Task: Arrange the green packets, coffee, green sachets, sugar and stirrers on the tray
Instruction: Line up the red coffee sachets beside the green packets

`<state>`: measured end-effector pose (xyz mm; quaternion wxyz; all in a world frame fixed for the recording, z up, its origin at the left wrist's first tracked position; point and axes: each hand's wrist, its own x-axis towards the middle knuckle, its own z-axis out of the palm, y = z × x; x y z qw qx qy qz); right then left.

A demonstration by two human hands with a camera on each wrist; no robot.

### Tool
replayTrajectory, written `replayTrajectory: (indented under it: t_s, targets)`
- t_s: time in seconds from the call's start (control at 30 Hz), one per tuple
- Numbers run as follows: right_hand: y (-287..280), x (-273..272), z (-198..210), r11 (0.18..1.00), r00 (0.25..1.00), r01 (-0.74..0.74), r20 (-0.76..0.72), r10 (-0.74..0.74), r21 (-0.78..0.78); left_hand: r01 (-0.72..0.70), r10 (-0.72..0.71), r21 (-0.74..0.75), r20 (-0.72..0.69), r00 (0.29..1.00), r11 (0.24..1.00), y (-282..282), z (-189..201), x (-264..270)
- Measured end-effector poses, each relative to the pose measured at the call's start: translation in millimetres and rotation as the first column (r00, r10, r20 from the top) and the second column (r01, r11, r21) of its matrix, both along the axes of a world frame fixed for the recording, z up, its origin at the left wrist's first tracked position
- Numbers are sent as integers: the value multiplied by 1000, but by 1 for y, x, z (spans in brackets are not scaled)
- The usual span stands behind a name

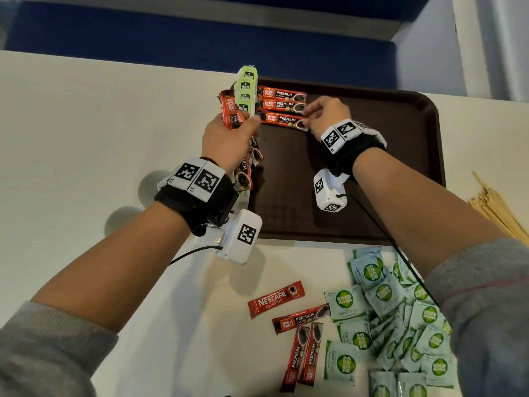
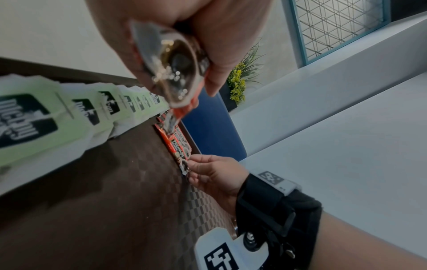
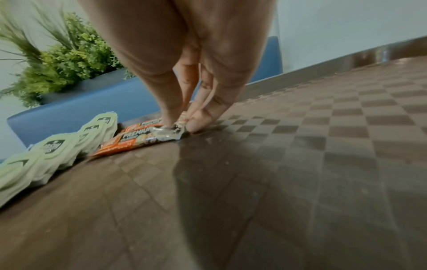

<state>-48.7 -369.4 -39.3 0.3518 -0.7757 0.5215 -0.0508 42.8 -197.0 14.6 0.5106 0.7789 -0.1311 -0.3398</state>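
Observation:
A dark brown tray (image 1: 400,167) lies on the white table. Light green packets (image 1: 246,90) overlap in a row along its left edge. Beside them, three red coffee sticks (image 1: 282,104) lie side by side on the tray. My right hand (image 1: 307,123) pinches the right end of the nearest stick (image 3: 138,138), which lies flat on the tray (image 3: 300,164). My left hand (image 1: 237,124) hovers over the tray's left edge and grips a bundle of red coffee sticks (image 2: 175,73). From the left wrist, the green packets (image 2: 69,113) run beside the bundle.
Loose coffee sticks (image 1: 297,322) and a Nescafe stick (image 1: 274,302) lie on the table in front of the tray. A pile of green-and-white sugar sachets (image 1: 400,325) sits to their right. Wooden stirrers (image 1: 498,207) lie at the right edge. A blue bench (image 1: 200,38) runs behind the table.

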Motion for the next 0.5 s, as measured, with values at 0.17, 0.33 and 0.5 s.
replayTrajectory:
  t_s: [0.17,0.33,0.5]
  targets:
    - [4,5,0,987,994,-103,-37,100,-121,1,-1,-3,-2,1000,1000,0,-2,0]
    - [9,11,-2,955,968,-245,-105,229,-169,-3,3,-9,-8,1000,1000,0,-2,1]
    - [11,15,-1,931,954,-294,-122,273,-215,-2,2,-16,-7,1000,1000,0,-4,2]
